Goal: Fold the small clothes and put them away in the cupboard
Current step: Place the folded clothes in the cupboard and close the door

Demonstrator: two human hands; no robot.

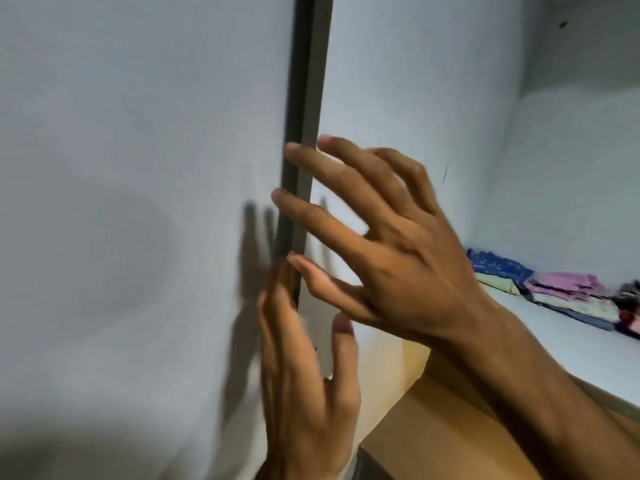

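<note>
The folded small clothes (568,292), soft and light, are seen stacked on the cupboard shelf (554,344), while the stiff door edge (301,133) is met by the splayed, empty left hand (308,372) and right hand (398,244).

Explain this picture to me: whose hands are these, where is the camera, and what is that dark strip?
No machine here: a person wears a camera on the head, looking down at their own bare hands. The right hand and the left hand are spread open at the dark edge of a pale cupboard door. Neither hand holds anything. On the right, inside the cupboard, folded small clothes in blue, pink and green lie stacked on a white shelf. The picture is blurry.
</note>
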